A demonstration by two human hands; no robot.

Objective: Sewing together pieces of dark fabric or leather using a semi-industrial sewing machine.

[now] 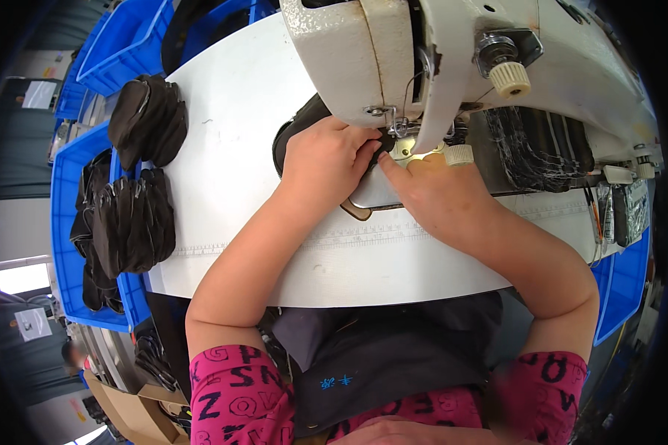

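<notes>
A black fabric pouch [298, 124] with a zipper-like edge lies under the head of a white sewing machine [341, 63], to the left of its needle area. My left hand [325, 157] rests on it, fingers bent and closed on the cloth close to the presser foot [402, 127]. From the other side my right hand [441, 194] meets the pouch's right edge, one fingertip beside my left fingertips. Its other fingers are curled near the lit needle plate [406, 152], partly hidden, with something yellow and a pale band on them. The pouch's underside is out of sight.
Stacked black pouches [147, 122] and a second pile [135, 222] sit at the table's left edge, by a blue bin [65, 245]. Black pieces with loose threads [538, 148] lie right of the needle. A printed ruler strip [364, 236] crosses the white table [334, 278].
</notes>
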